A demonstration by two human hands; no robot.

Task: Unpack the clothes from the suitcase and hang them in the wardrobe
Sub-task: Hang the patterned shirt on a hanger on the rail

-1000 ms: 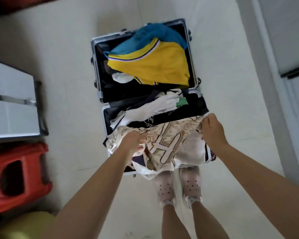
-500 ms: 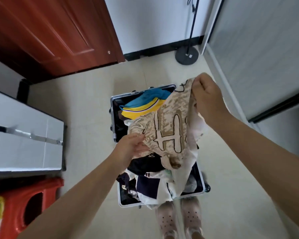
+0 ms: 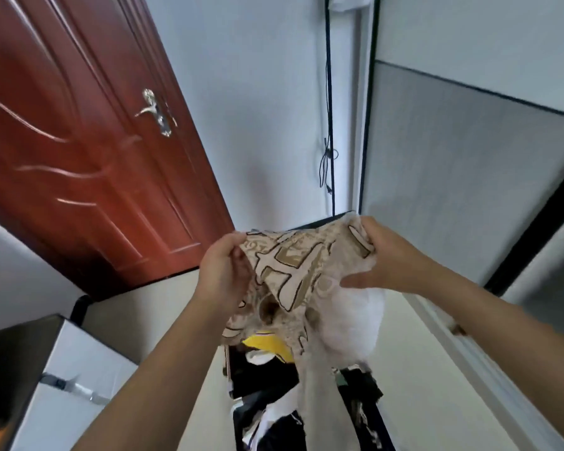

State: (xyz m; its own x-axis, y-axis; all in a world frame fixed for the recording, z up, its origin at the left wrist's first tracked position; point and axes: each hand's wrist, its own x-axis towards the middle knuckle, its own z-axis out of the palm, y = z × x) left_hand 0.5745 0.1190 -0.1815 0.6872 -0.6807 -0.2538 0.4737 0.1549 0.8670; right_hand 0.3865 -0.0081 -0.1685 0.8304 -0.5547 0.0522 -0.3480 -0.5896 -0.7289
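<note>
Left hand (image 3: 223, 270) pinches the left top edge of the beige patterned garment (image 3: 293, 275), fingers curled round the fabric. Right hand (image 3: 376, 255) grips the right top corner, thumb out underneath against the white part of the cloth. Garment held up in the air between both hands, rest of it hanging down over the suitcase (image 3: 264, 379). Suitcase lies on the floor below, mostly hidden; dark clothes, white pieces and a yellow garment (image 3: 269, 345) visible inside. Red-brown door (image 3: 79, 141) with metal handle to the left, grey sliding panel (image 3: 463, 177) to the right, white box (image 3: 75, 379) lower left.
</note>
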